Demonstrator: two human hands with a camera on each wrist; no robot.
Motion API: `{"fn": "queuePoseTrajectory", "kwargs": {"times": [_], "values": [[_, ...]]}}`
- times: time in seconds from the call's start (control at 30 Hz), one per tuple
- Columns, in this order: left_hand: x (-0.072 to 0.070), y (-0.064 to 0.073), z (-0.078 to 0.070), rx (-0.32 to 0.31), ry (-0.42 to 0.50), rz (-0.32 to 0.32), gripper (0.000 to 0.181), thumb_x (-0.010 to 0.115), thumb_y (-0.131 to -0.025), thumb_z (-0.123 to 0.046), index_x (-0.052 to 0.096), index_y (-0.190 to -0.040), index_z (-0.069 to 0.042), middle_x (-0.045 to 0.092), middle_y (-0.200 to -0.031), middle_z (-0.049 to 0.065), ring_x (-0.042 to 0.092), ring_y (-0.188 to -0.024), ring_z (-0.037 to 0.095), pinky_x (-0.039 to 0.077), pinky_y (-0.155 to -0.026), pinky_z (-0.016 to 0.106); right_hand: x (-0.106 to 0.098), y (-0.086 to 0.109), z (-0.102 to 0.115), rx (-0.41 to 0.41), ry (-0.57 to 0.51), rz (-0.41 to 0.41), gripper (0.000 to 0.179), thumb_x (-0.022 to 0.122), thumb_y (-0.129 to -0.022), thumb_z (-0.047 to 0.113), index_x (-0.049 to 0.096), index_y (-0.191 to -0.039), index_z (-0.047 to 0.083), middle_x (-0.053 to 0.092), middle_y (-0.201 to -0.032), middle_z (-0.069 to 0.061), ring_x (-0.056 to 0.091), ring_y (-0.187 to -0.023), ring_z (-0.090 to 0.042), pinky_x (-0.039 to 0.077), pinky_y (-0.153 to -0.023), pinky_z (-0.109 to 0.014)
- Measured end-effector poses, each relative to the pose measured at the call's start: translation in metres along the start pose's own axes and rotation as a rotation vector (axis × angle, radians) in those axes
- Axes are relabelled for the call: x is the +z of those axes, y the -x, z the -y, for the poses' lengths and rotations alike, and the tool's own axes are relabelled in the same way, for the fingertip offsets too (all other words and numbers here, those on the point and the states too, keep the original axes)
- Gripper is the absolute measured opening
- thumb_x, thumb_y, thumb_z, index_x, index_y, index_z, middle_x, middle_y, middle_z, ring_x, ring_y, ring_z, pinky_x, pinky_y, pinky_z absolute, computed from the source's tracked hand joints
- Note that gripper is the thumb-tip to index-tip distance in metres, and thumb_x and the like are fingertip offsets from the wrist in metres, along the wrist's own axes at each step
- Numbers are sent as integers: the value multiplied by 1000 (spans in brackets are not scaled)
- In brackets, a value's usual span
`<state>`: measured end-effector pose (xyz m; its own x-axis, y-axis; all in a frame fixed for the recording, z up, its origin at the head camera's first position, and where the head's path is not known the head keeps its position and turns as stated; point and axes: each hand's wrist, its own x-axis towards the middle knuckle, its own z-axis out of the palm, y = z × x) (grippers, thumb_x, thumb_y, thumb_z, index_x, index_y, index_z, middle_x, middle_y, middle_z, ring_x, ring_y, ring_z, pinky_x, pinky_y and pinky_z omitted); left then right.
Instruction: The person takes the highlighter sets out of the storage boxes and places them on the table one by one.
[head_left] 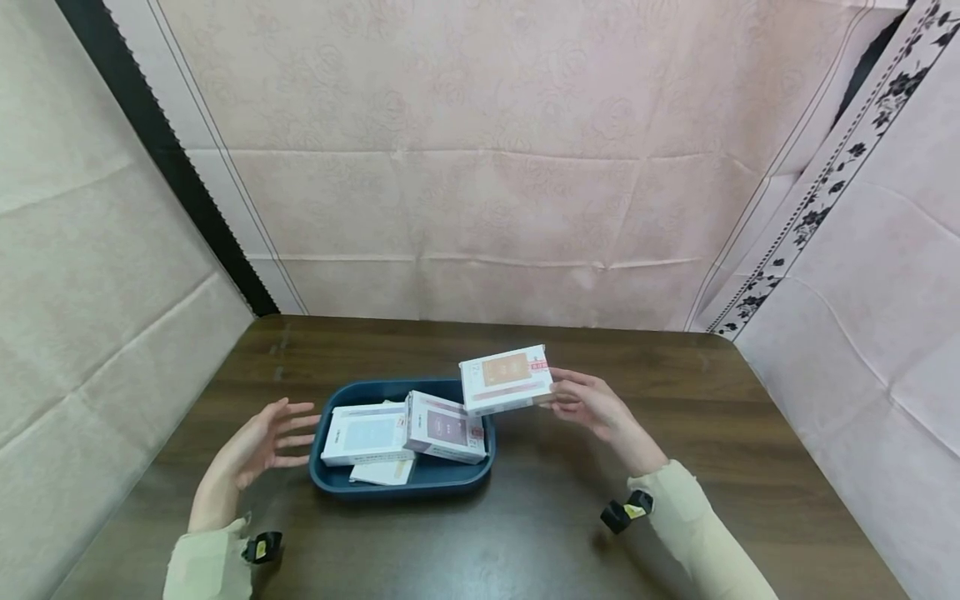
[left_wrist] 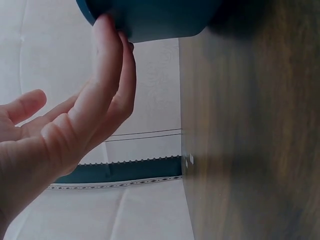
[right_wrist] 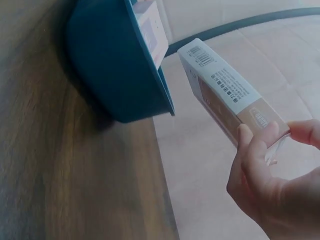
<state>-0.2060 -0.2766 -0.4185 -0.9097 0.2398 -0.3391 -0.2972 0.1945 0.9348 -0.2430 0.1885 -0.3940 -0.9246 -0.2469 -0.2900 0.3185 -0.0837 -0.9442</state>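
My right hand (head_left: 592, 406) pinches one end of a small white box with an orange panel (head_left: 506, 380), above the right rim of a dark blue plastic bin (head_left: 405, 490). In the right wrist view thumb and fingers grip that box's end (right_wrist: 230, 90), its barcode side showing. Inside the bin lie a box with a blue panel (head_left: 367, 435), a box with a purple panel (head_left: 447, 428) leaning over it, and a pale box (head_left: 382, 472) partly hidden beneath. At the bin's left end my left hand (head_left: 262, 442) has extended fingers, the fingertips at its wall in the left wrist view.
The bin stands on a brown wooden table (head_left: 555, 533). Pale patterned cloth (head_left: 480, 192) hangs behind the table's back edge, with more cloth at the left and right sides. A dark strap-like device (head_left: 628, 510) sits on each wrist.
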Motion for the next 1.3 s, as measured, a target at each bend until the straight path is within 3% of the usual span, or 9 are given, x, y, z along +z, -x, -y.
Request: {"fn": "queuePoseTrajectory", "kwargs": {"times": [0.23, 0.67, 0.83, 0.93, 1.17, 1.3], "values": [[0, 0, 2, -3, 0, 2, 79, 17, -91, -59, 12, -141, 2, 20, -143, 29, 54, -110, 24, 47, -87, 46, -13, 1, 2, -2, -25, 4, 57, 54, -88, 13, 29, -137, -3, 62, -91, 1, 62, -79, -14, 50, -73, -24], [0, 0, 3, 30, 0, 17, 75, 16, -93, -56, 13, -141, 2, 20, -143, 30, 55, -109, 22, 47, -86, 46, -36, -4, 6, -119, 16, -18, 43, 50, -91, 14, 41, -127, -9, 68, -85, 4, 66, -77, -11, 53, -74, -28], [1, 1, 2, 31, 7, 11, 76, 16, -93, -56, 12, -141, 2, 19, -144, 29, 53, -111, 22, 47, -86, 46, -41, -9, 6, -151, -12, -1, 17, 48, -92, 12, 62, -102, 9, 69, -84, 4, 66, -76, -11, 53, -73, -29], [1, 1, 2, 29, 6, 10, 76, 17, -93, -56, 13, -141, 2, 19, -144, 30, 53, -111, 23, 47, -86, 46, -45, -14, 5, -159, -36, 16, 21, 46, -93, 10, 65, -88, 17, 69, -82, 3, 66, -74, -11, 54, -71, -30], [1, 0, 2, 25, 8, 13, 75, 15, -93, -55, 11, -141, 2, 17, -144, 30, 52, -112, 25, 47, -87, 47, -52, -26, 3, -122, 11, -59, 11, 52, -91, 16, 62, -94, 14, 69, -82, 4, 65, -71, -12, 54, -71, -32], [1, 0, 2, 23, 6, 9, 75, 15, -93, -56, 11, -141, 2, 16, -144, 30, 51, -113, 25, 47, -87, 46, -53, -34, 0, -104, 57, -92, 26, 54, -90, 20, 58, -111, 4, 68, -83, 6, 66, -74, -12, 53, -73, -33]]}}
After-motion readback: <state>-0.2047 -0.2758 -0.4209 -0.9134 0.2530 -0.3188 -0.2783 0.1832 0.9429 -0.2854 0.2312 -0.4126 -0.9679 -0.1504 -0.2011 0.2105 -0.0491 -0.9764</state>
